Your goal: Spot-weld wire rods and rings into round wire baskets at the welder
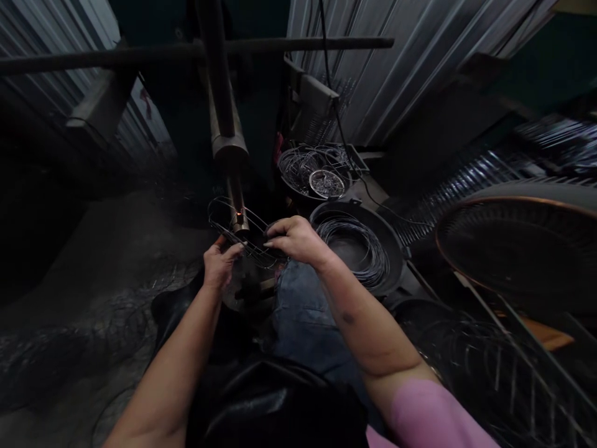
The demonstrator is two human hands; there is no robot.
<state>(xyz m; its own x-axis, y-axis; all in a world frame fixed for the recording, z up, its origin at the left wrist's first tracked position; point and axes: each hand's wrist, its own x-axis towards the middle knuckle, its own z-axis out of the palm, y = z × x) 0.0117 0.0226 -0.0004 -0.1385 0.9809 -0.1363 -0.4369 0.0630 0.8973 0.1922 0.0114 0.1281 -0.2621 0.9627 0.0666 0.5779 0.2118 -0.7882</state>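
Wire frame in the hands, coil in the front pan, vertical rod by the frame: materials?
The wire frame looks like thin bare steel wire: a grey sheen along the strands. The coil seems similar but duller, possibly oxidized. The rod looks like copper or brass from its warm reddish tone, though dim light leaves that open.

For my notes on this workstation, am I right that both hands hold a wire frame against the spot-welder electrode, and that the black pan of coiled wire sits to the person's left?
Not quite: the black pan of coiled wire sits to the person's right, as the head view shows. The rest stands: the left hand and right hand hold the wire frame against the spot-welder electrode.
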